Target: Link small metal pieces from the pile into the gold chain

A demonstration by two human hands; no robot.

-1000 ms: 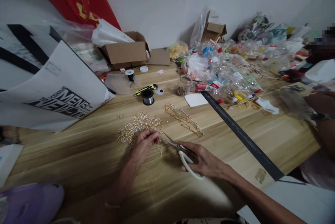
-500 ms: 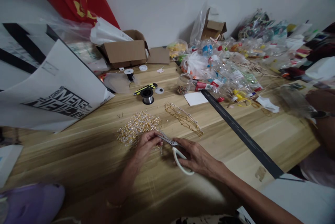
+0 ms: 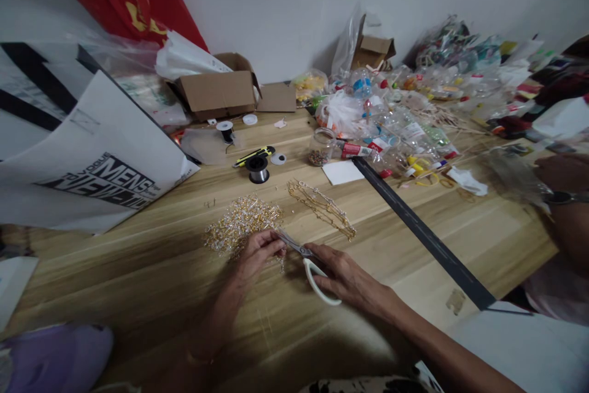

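White-handled scissors (image 3: pixel 317 286) are gripped in my right hand (image 3: pixel 345 273), their blades pointing left to the fingertips of my left hand (image 3: pixel 261 252). The left fingers are pinched together over a small strand of silvery beads or chain (image 3: pixel 282 264) that dangles below them; its held end is too small to make out. Just behind the left hand spreads a pile of small gold and clear beads (image 3: pixel 248 216). Beaded gold chains (image 3: pixel 322 209) lie on the wooden table beyond the scissors.
A wire spool (image 3: pixel 257 170), a yellow utility knife (image 3: pixel 254 155) and a jar of beads (image 3: pixel 322 146) stand farther back. Plastic bottles (image 3: pixel 414 129) crowd the right rear. A white bag (image 3: pixel 105 166) stands left. Another person's hand (image 3: pixel 564 175) is at far right.
Both hands hold nearly the same pose, with the scissor blades still at the left fingertips. The whole view has shifted very slightly.
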